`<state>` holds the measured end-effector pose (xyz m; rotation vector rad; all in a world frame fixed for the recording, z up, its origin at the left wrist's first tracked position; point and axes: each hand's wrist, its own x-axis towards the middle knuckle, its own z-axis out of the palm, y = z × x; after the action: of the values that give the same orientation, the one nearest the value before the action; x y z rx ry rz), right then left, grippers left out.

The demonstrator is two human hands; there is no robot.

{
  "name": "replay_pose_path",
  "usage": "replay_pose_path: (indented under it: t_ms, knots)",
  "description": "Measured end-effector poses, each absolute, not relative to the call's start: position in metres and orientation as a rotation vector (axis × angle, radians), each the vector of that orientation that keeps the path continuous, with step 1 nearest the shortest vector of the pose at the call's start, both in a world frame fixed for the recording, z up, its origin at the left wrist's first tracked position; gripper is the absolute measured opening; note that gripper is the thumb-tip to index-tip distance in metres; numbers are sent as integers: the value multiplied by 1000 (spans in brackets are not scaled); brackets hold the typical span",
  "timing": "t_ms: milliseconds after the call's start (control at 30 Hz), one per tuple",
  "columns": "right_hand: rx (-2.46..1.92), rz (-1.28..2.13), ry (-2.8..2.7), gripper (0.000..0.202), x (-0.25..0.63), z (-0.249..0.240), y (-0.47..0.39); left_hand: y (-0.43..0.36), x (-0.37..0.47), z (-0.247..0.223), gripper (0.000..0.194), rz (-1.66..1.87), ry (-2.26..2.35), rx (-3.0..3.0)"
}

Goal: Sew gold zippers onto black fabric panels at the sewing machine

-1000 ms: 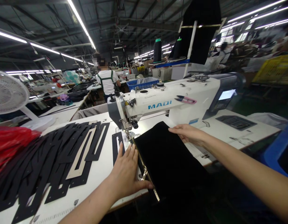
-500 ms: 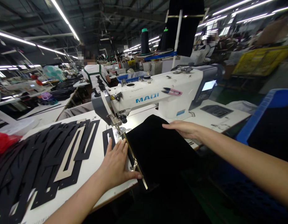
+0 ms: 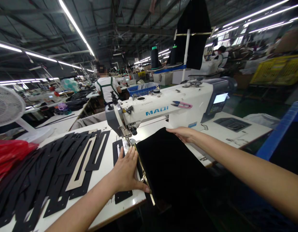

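Head view: one black fabric panel point(image 3: 173, 158), lying partly on the desk point(image 3: 105, 163) below the needle end of one sewing machine point(image 3: 151, 112), lower end hanging past the desk's front edge. Along its left side, one gold zip point(image 3: 140, 163) with one pull point(image 3: 143, 178), reaching up close to the presser foot; needle contact too small to tell.

On the zip edge, one left hand point(image 3: 127, 170), fingers outstretched, pressing rather than gripping. At the panel's far right edge, one right hand point(image 3: 181, 133), fingers apparently closed on the fabric, grip partly hidden.

For good guiding, by judgement: press lightly, fingertips clear of the foot; steer the edge straight without tugging; turn the pull away from the stitching line; support the hanging weight.

Counted nearby: two thread cones point(image 3: 154, 58), one pair of snips point(image 3: 182, 104), one beige frame point(image 3: 73, 183) amid black frames point(image 3: 54, 190) too overlapped to count, and one slotted black piece point(image 3: 115, 154) beside the foot.
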<state>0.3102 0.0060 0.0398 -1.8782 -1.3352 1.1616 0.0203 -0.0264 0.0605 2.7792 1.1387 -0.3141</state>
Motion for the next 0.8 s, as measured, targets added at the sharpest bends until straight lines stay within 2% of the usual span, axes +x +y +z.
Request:
replay_pose_path:
  t_ms: [200, 267, 467, 567, 667, 733, 800]
  knots:
    - [-2102, 510, -1597, 13, 292, 19, 38, -20, 18, 60, 133, -316, 1184, 2737]
    - [-2137, 315, -1690, 12, 292, 14, 35, -21, 20, 62, 134, -354, 1206, 2711]
    - [-2160, -18, -1872, 24, 262, 34, 3, -23, 23, 65, 134, -419, 1212, 2667]
    - [-1888, -22, -2149, 23, 215, 37, -17, -21, 22, 61, 132, -441, 1197, 2690]
    - [-1434, 77, -2377, 50, 191, 18, -21, -19, 20, 57, 129, -433, 1182, 2719]
    - [-1504, 132, -2367, 64, 207, 2, -13, -19, 20, 55, 130, -395, 1188, 2727]
    - [-1718, 115, -2286, 67, 241, -8, -2, -20, 19, 55, 131, -349, 1195, 2717]
